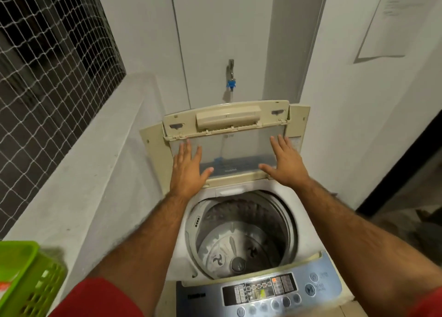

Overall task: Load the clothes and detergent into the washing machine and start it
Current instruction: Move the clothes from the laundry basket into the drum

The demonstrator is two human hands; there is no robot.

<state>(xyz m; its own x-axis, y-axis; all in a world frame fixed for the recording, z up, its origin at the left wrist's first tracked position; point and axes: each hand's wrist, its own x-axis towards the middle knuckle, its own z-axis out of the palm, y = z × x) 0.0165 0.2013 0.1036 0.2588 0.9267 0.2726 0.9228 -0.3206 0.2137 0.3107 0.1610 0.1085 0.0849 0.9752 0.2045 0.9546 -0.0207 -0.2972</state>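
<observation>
Both hands, left hand (189, 170) and right hand (284, 166), press flat with fingers straight and spread against the raised lid (229, 134) of the washing machine (239, 197), holding nothing; its drum (241, 235) stands open below.

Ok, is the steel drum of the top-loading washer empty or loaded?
Empty: the steel drum shows its bare pulsator, with no clothes inside.

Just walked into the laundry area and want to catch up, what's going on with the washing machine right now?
A person stands at a top-loading washing machine with its folding lid raised. Both the left hand and the right hand lie flat, fingers straight, against the lid's clear panel. The drum looks empty, so no clothes are loaded yet. A green basket sits at lower left. The control panel is nearest the person.
</observation>
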